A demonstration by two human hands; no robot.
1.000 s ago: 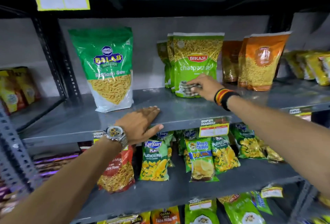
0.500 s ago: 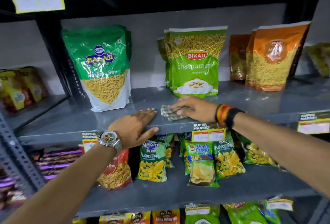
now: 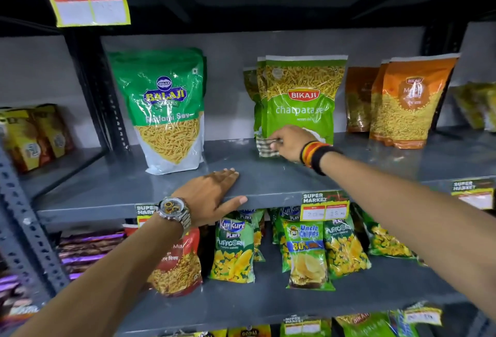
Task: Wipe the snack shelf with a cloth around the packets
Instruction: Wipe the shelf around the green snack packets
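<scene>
I see the right hand [image 3: 291, 142] gripping a checked cloth [image 3: 265, 146], pressed on the grey shelf [image 3: 268, 178] right at the foot of the green Bikaji packet [image 3: 302, 95]. Left hand [image 3: 212, 191] lies flat, fingers spread wide, on the shelf's front edge, down-left of that packet, thumb over the lip. Balaji packet [image 3: 166, 105] stands upright well left of it; orange packet [image 3: 410, 100] to its right.

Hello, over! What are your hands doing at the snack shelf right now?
Right hand gripping cloth at Bikaji packet base. Left hand flat on shelf edge. Nothing blocking.
</scene>
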